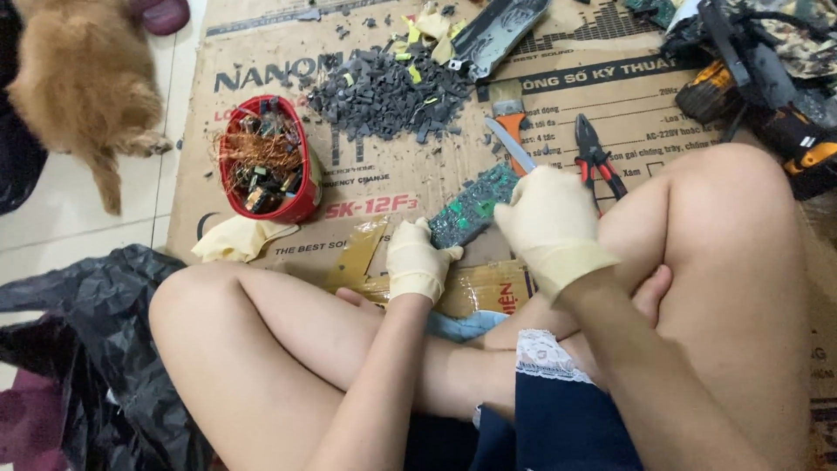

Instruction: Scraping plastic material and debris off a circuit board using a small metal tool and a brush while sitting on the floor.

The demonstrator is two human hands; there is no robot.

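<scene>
My left hand (417,259), in a cream rubber glove, presses down on the near end of a green circuit board (472,206) that lies on flattened cardboard (384,183). Gloved the same way, my right hand (547,218) grips a knife whose grey blade (510,144) points away over the board's far end. I sit cross-legged on the floor, and my bare knees frame both hands.
A red bowl (266,161) holds copper wire and small parts. A heap of dark chips (388,92) lies behind the board. Red-handled pliers (597,157), an orange-handled tool (508,113), a spare glove (235,237), a black plastic bag (87,314) and a tan dog (83,83) surround me.
</scene>
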